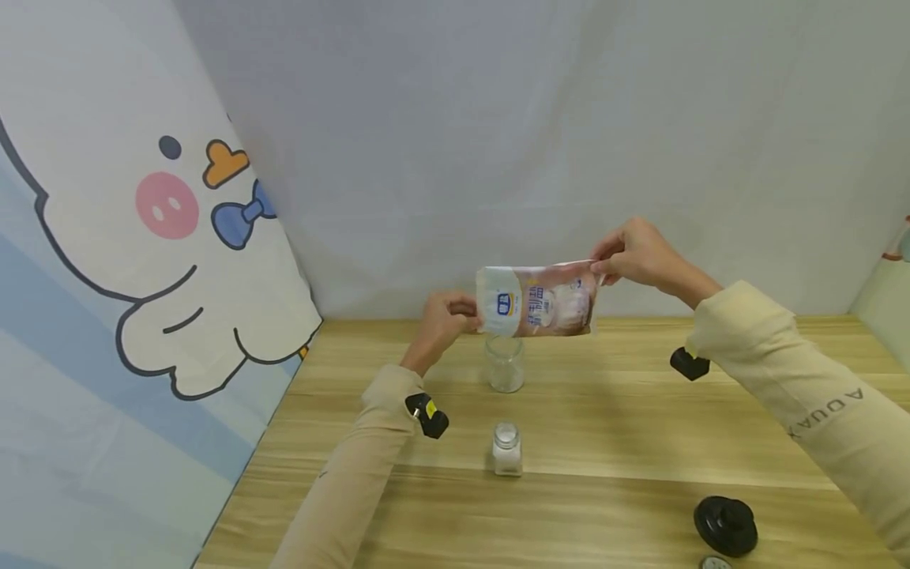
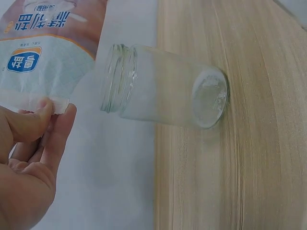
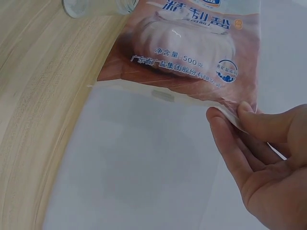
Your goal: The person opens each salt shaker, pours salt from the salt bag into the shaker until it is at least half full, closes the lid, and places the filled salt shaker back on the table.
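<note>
A pink and pale green salt bag (image 1: 538, 300) is stretched sideways in the air between both hands. My left hand (image 1: 446, 320) pinches the bag's pale green end by a corner, thumb against fingers. With thumb and fingertips, my right hand (image 1: 636, 254) pinches a corner of the pink end. Below the bag an open glass jar (image 1: 505, 371) stands upright on the table; some white material shows at its bottom (image 2: 209, 98) in the left wrist view. Nearer to me is a small open glass shaker bottle (image 1: 507, 452) with white contents.
The wooden table (image 1: 604, 514) meets a pale cloth backdrop (image 1: 455, 158) behind the jar. A black lid (image 1: 726, 525) lies at the front right, beside a small round cap (image 1: 714, 563) at the frame's bottom edge. On the left hangs a cartoon-printed cloth (image 1: 171, 316).
</note>
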{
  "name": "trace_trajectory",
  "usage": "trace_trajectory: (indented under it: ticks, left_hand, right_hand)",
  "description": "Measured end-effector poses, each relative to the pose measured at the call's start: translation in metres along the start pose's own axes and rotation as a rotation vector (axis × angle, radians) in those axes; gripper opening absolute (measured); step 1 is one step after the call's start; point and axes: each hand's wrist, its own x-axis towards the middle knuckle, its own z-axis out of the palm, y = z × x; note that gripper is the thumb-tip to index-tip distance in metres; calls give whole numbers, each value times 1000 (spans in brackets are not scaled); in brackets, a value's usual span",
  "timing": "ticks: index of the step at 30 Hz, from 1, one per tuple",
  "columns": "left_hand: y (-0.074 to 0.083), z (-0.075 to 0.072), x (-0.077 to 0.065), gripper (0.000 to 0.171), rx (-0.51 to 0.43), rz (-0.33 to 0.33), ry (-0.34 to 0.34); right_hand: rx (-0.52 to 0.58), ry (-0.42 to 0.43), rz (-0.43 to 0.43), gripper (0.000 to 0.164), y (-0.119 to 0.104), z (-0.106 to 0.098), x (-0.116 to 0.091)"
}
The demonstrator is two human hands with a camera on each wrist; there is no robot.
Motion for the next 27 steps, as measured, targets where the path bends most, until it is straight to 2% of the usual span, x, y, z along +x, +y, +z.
trace_trajectory:
  ticks: [11,27]
  left_hand:
    - [1,5,-1,19,-25,-22,11]
    - [-3,4,-3,20,-25,-40,10]
  right_hand:
    - [-23,-1,-23,14,-3,-3,4]
    - [-53,6,-60,13,-9,-2,8]
